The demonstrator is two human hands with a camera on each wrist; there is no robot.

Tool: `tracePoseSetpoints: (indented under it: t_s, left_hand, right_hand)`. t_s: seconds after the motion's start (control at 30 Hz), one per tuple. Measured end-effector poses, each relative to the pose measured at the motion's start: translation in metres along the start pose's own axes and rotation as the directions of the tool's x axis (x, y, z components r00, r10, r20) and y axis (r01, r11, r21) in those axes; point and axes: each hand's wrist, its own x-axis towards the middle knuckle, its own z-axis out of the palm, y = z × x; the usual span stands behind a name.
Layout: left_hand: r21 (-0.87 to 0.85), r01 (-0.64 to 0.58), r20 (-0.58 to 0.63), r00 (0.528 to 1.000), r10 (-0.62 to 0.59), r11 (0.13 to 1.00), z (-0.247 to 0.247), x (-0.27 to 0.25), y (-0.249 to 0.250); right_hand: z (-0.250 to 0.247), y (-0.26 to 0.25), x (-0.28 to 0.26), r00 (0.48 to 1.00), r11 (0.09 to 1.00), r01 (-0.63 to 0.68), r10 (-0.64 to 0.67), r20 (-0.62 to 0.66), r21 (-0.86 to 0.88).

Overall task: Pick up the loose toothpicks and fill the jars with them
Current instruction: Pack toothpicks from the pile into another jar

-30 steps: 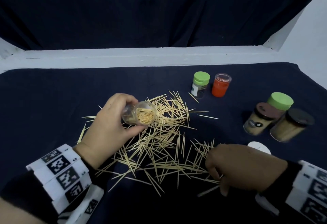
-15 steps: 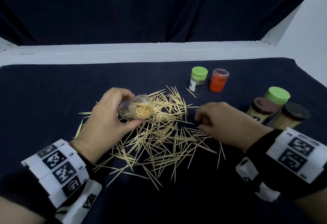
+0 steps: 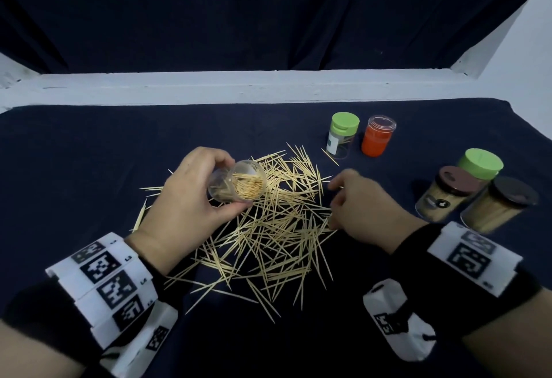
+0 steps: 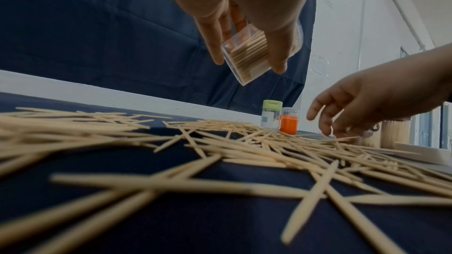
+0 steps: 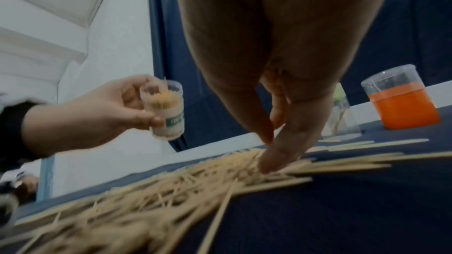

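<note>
Loose toothpicks [image 3: 277, 228] lie in a wide heap on the dark blue cloth. My left hand [image 3: 224, 182] grips a clear jar [image 3: 240, 188] above the heap's left side. The jar is tilted with its mouth towards me and is partly filled with toothpicks. From the right wrist view the jar [image 5: 166, 111] shows a green label. My right hand [image 3: 337, 204] is at the heap's right edge with its fingers pointing down. Its fingertips [image 5: 269, 163] touch the toothpicks [image 5: 171, 184], and nothing is plainly pinched. The left wrist view shows those fingers [image 4: 325, 123] spread and relaxed over the toothpicks [image 4: 220, 152].
A green-lidded jar [image 3: 342, 135] and an orange jar [image 3: 378, 137] stand behind the heap. At the right stand three jars packed with toothpicks: green lid [image 3: 481, 164], brown lid [image 3: 445, 195], dark lid [image 3: 498, 207]. A white ledge [image 3: 268, 84] borders the cloth at the back.
My right hand moved from the heap's front right corner back to its right edge and now rests its fingertips there. The left hand has kept the jar in place.
</note>
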Motion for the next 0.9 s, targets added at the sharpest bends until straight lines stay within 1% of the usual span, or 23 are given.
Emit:
tracePoseSetpoints:
  t_s: [0.03,0.07,0.1,0.13,0.17,0.23,0.27,0.3,0.37,0.4,0.43,0.47,0.5,0.57,0.63,0.67,0.73,0.77,0.83,0.9]
  left_hand:
    - [0.003,0.001,0.001,1.0,-0.001,1.0,0.0,0.0,0.0]
    - [0.004,0.004,0.001,1.0,-0.004,1.0,0.0,0.0,0.0]
    - [0.004,0.008,-0.001,1.0,-0.008,1.0,-0.001,0.0,-0.001]
    - [0.005,0.011,-0.005,1.0,-0.011,1.0,-0.001,0.001,-0.001]
    - [0.008,0.013,-0.008,1.0,-0.013,1.0,-0.001,0.001,-0.001]
    - [0.014,0.013,-0.013,1.0,-0.013,1.0,-0.001,0.001,-0.002]
    - [0.013,0.014,-0.015,1.0,-0.014,1.0,-0.001,0.001,-0.002]
    - [0.01,0.016,-0.015,1.0,-0.016,1.0,-0.001,0.001,-0.002]
    - [0.004,0.02,-0.013,1.0,-0.02,1.0,-0.001,0.001,-0.002]
    - [0.003,0.017,-0.013,1.0,-0.017,1.0,0.0,0.001,-0.002]
    - [0.003,0.01,-0.014,1.0,-0.01,1.0,0.0,0.001,-0.002]
    - [0.005,0.004,-0.015,1.0,-0.004,1.0,0.0,0.001,-0.002]
    - [0.011,0.0,-0.016,1.0,0.0,1.0,0.0,0.001,-0.002]
    - [0.023,0.001,-0.021,1.0,-0.001,1.0,-0.001,0.001,-0.002]
    - [0.026,0.012,-0.028,1.0,-0.012,1.0,-0.003,0.0,-0.001]
    - [0.031,0.019,-0.032,0.999,-0.018,0.999,-0.003,0.0,-0.002]
    - [0.044,0.036,-0.038,0.999,-0.035,0.998,-0.004,0.001,-0.003]
    - [0.05,0.043,-0.042,0.998,-0.041,0.998,-0.006,0.002,-0.004]
    - [0.066,0.052,-0.061,0.997,-0.048,0.996,-0.009,0.004,-0.008]
    - [0.081,0.079,-0.107,0.992,-0.071,0.994,-0.014,0.005,-0.013]
  right_hand:
    - [-0.006,-0.001,-0.002,1.0,0.999,-0.01,0.012,-0.028,0.052]
    - [-0.012,-0.002,-0.005,0.999,0.999,-0.015,0.017,-0.047,0.042]
    - [-0.016,-0.002,-0.009,0.999,0.999,-0.028,0.028,-0.034,-0.021]
    - [-0.018,-0.001,-0.014,0.998,0.993,-0.046,0.049,0.028,-0.107]
    - [-0.017,-0.001,-0.02,0.989,0.983,-0.067,0.088,0.122,-0.17]
    - [-0.009,-0.006,-0.032,0.946,0.981,-0.093,0.14,0.293,-0.168]
    - [-0.003,-0.008,-0.035,0.935,0.985,-0.075,0.124,0.331,-0.157]
    - [0.004,-0.011,-0.036,0.933,0.984,-0.027,0.088,0.349,-0.176]
    - [0.015,-0.019,-0.03,0.947,0.954,0.091,0.006,0.32,-0.287]
    - [0.022,-0.023,-0.024,0.959,0.938,0.125,-0.031,0.283,-0.322]
    - [0.028,-0.026,-0.016,0.971,0.937,0.135,-0.061,0.231,-0.321]
    - [0.033,-0.029,-0.008,0.981,0.959,0.108,-0.06,0.186,-0.261]
    - [0.038,-0.031,-0.001,0.987,0.988,0.068,-0.047,0.151,-0.141]
    - [0.038,-0.036,0.008,0.994,0.997,0.023,-0.03,0.101,0.071]
    - [0.028,-0.036,0.013,0.998,0.989,0.051,-0.056,0.033,0.139]
    - [0.021,-0.034,0.017,0.998,0.988,0.069,-0.067,-0.023,0.136]
    - [0.003,-0.029,0.027,0.988,0.993,0.1,-0.091,-0.126,0.069]
    - [-0.004,-0.025,0.034,0.985,0.996,0.094,-0.092,-0.145,0.007]
    - [-0.012,-0.019,0.05,0.995,0.98,0.039,-0.057,-0.085,-0.197]
    - [-0.01,-0.015,0.062,1.0,0.912,-0.025,0.02,-0.017,-0.41]
